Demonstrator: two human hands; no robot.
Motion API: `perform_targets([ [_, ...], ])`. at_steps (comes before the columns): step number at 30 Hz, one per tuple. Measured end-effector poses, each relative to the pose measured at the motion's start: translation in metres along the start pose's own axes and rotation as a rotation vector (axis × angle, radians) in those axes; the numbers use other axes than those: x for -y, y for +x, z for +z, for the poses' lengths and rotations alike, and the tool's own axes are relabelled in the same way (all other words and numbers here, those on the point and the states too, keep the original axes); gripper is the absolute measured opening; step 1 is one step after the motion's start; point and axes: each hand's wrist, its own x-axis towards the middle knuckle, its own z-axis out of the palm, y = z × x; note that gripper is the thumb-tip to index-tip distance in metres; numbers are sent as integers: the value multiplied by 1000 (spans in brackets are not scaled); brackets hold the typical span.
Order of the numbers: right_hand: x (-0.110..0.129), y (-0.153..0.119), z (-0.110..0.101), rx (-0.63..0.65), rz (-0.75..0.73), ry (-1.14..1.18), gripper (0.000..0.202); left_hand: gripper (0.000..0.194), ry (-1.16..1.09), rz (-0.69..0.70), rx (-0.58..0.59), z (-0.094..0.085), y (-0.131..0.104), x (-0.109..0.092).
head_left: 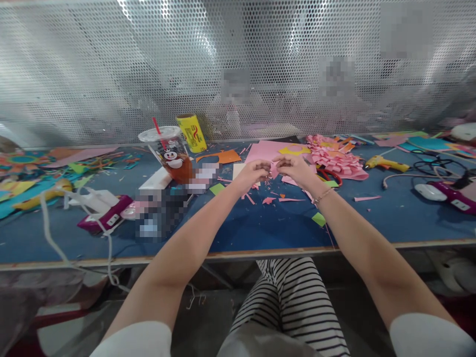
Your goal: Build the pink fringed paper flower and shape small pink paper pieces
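A small pink paper piece (274, 170) is held up between my two hands, over the middle of the blue table. My left hand (256, 173) has its fingers curled at the left side of the piece. On the other side, my right hand (292, 168) pinches it. Behind them lies a pink paper sheet (256, 152), with a yellow piece (293, 148) on its right part. A bundle of pink ruffled paper (334, 156) sits just right of the sheet. Pink scraps (269, 200) are scattered on the table below my hands.
A drink cup (173, 156) with a red straw and a yellow can (192, 134) stand at left. Yellow glue guns (388, 163) lie at both sides, near purple power strips (107, 215) and cables. A perforated metal panel (260, 64) rises behind the table (245, 233).
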Motion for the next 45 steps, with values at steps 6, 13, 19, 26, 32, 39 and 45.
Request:
perform_targets([
  [6,1,-1,1,11,-33,-5,31,24,111,29,-43,3,-4,-1],
  [13,3,-1,8,-118,-93,33,28,17,122,48,-5,4,-4,0],
  [19,9,-6,16,-146,-301,-27,21,21,-51,122,-76,7,-4,-3],
  [26,16,-12,15,-204,-527,-404,20,18,-199,112,-105,8,-8,-12],
  [32,14,-10,11,-177,-574,-465,15,14,-301,36,-62,7,-10,-14],
  [39,19,-12,9,-186,-550,-407,13,12,-270,76,-71,6,-10,-15],
  [45,17,-9,4,-161,-527,-372,12,16,-190,130,-76,6,-10,-12],
])
